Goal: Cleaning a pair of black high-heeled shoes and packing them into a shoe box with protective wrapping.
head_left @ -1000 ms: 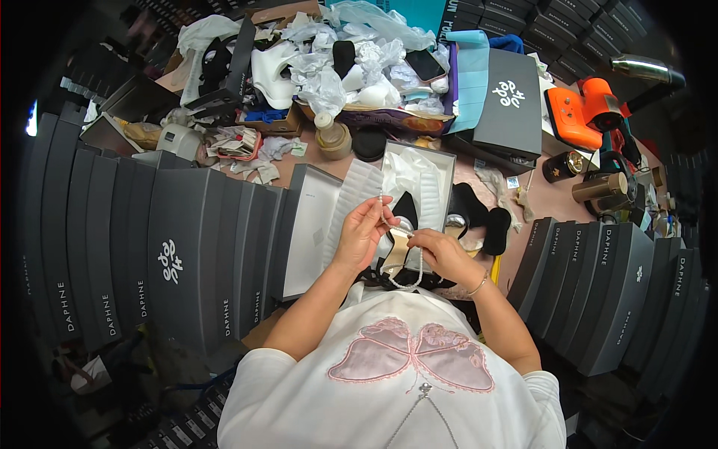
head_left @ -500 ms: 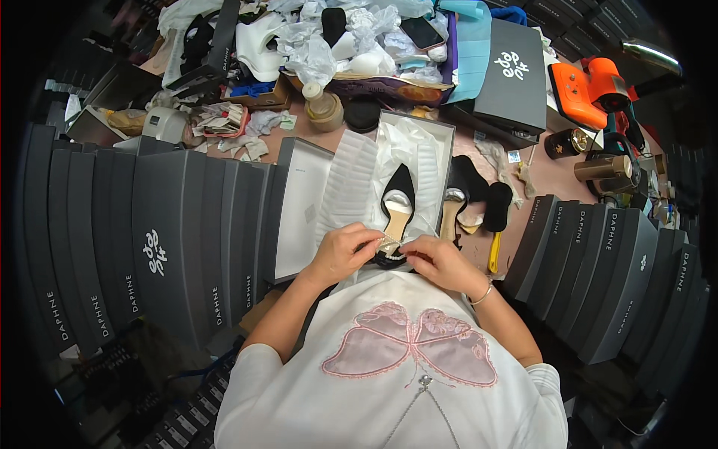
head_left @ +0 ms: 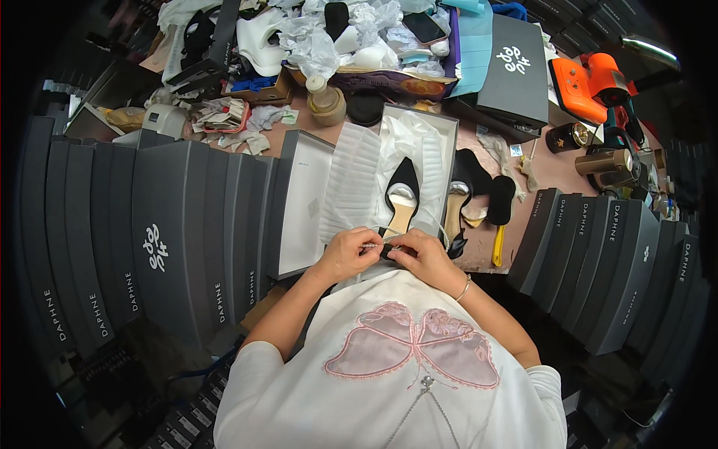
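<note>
Left hand (head_left: 346, 254): fingertips pinching a thin white beaded strap (head_left: 369, 245) at one shoe's heel end
Right hand (head_left: 420, 254): fingers bunched alongside; cannot tell what's gripped
Shoes: two black pointed-toe shoes (head_left: 404, 173)
Writing: dark-grey cardboard boxes (head_left: 179, 292), white-lettered

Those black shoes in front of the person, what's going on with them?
A person is working at the heel end of a black shoe with both hands. The left hand pinches a white beaded strand; the right hand is close beside it, its exact grip hidden. The shoe's pointed toe lies over white tissue in an open box. Another black shoe lies to the right.
</note>
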{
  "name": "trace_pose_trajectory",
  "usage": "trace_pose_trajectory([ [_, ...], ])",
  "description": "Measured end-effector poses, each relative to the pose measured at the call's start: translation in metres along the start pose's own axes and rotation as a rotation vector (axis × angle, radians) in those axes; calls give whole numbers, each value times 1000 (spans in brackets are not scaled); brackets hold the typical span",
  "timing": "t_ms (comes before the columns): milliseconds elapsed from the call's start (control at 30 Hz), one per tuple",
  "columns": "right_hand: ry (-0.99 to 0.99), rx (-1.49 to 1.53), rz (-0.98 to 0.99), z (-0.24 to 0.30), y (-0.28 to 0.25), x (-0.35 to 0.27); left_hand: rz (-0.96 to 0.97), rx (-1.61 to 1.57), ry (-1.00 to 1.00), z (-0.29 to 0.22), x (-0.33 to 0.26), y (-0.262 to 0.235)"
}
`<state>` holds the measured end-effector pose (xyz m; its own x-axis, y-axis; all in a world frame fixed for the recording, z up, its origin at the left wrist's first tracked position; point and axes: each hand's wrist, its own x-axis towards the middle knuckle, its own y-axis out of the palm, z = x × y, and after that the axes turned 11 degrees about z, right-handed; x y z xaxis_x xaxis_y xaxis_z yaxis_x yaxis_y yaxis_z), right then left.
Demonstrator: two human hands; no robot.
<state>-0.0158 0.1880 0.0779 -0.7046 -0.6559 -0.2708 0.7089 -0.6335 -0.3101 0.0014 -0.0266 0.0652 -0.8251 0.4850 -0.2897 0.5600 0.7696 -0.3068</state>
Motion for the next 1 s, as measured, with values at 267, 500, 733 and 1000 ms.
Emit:
trace_pose_trajectory([
  [267, -5, 54, -20, -4, 3, 0, -7, 117, 12, -1, -4, -3],
  [500, -12, 78, -11, -5, 3, 1, 0, 292, 115, -3, -2, -7],
  [733, -18, 66, -3, -5, 2, 1, 34, 400, 116, -7, 6, -4],
  [1000, -20, 3, -33, -7, 3, -2, -24, 281, 163, -12, -1, 6],
])
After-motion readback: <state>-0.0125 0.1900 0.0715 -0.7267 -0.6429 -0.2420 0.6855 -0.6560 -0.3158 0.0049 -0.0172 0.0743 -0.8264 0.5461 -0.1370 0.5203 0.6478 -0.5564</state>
